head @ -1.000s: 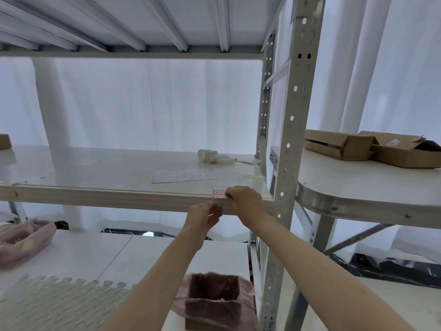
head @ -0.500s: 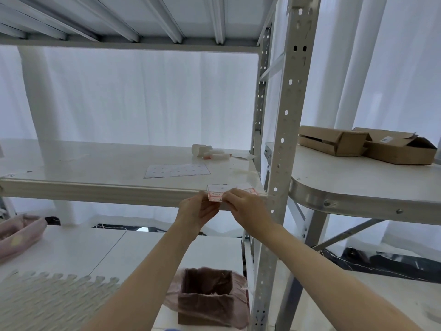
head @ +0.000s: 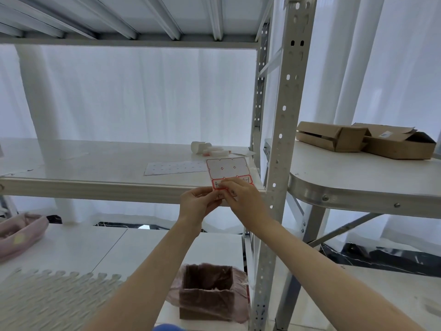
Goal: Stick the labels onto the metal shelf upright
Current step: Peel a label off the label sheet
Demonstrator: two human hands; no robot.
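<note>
Both hands meet in front of the edge of the white middle shelf board (head: 71, 161), holding a small white label sheet with red borders (head: 228, 169). The sheet stands nearly upright, its long axis vertical, its printed face toward the camera and its top edge tipped slightly back over the shelf. The left hand (head: 196, 206) pinches the sheet's lower left corner; the right hand (head: 245, 199) has its fingertips closed on a red-framed label in the lower rows. The perforated grey metal shelf upright (head: 285, 120) rises just beside the right hand, apart from the sheet.
</note>
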